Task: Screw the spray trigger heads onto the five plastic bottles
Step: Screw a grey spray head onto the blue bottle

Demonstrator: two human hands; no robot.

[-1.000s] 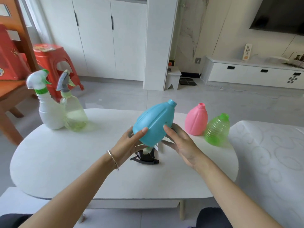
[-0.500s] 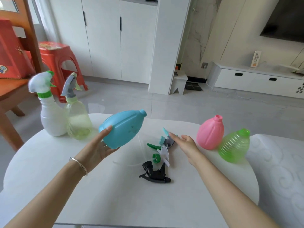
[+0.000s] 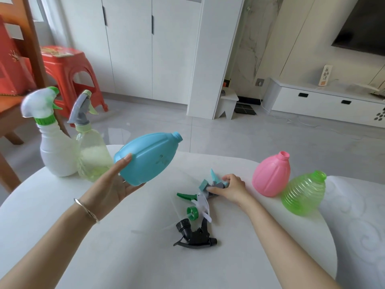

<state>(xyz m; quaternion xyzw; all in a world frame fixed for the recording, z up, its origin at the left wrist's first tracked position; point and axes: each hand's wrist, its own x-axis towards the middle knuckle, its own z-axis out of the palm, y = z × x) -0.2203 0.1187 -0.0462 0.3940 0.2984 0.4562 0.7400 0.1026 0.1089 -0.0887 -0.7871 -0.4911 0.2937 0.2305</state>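
Three loose heads (image 3: pixel 195 236) are noted on the white desk (image 3: pixel 125 257); the teal-and-grey plastic trigger head (image 3: pixel 214 182) is gripped there by the right hand (image 3: pixel 233 188), the tilted turquoise plastic bottle (image 3: pixel 148 158) held aloft by the left hand (image 3: pixel 113 188). Risk: the adjoining white-and-green head (image 3: pixel 200 203) may be dragged along.

Daylight fills a pale room. White cabinets (image 3: pixel 145 49) with dark handles line the far wall beside a white pillar (image 3: pixel 216 59) and a marble-look wall (image 3: pixel 250 44). The floor (image 3: pixel 229 138) is glossy grey tile. A red stool (image 3: pixel 68 67) and a wooden chair (image 3: pixel 31 38) stand at left. A small white step stool (image 3: pixel 228 101) sits by the pillar. At right, a low white TV unit (image 3: pixel 325 101) sits under a dark TV (image 3: pixel 362 24). The bench (image 3: pixel 125 257) is white and rounded.
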